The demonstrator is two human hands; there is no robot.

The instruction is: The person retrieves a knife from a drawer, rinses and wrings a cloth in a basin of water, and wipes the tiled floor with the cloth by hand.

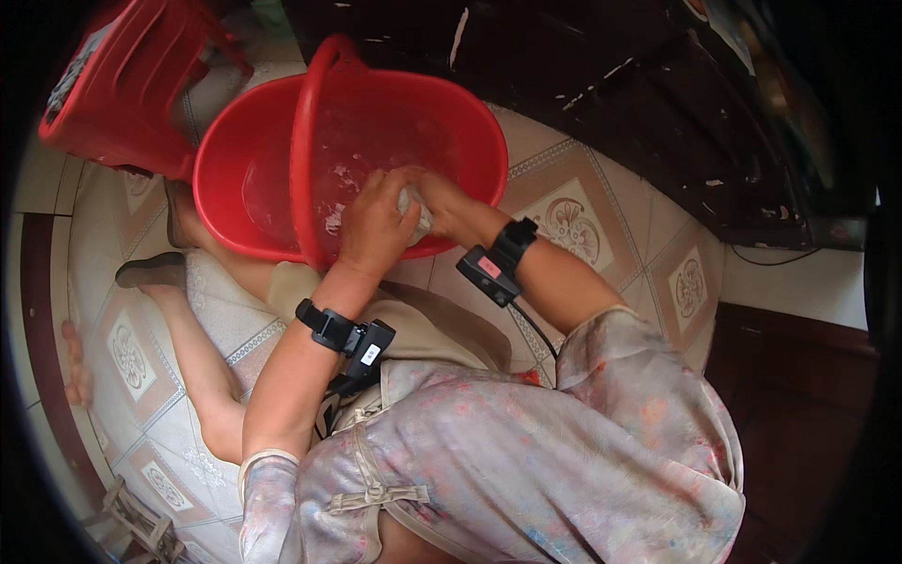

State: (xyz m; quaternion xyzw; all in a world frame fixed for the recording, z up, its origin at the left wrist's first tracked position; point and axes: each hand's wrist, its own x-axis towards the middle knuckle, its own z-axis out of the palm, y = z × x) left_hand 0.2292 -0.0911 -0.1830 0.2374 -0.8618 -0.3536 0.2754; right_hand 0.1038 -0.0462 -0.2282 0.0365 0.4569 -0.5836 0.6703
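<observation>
A large oval red plastic basket (239,127) with an arched handle (303,148) stands on the tiled floor before me. Wet-looking pale scraps lie on its bottom. Over the near right part of the basket, both my hands are closed around a whitish, crumpled item (414,208), perhaps a wet cloth; its kind cannot be told. My left hand (377,215) covers its left side, just right of the handle. My right hand (437,197) grips it from the far right side, partly hidden behind the left. Each forearm wears a black strap with a small box.
A red plastic chair (134,84) stands at upper left. Dark, worn wooden furniture (564,70) runs along the top right. My feet in dark shoes (151,271) are left of the basket. A small wooden frame (144,529) is at lower left.
</observation>
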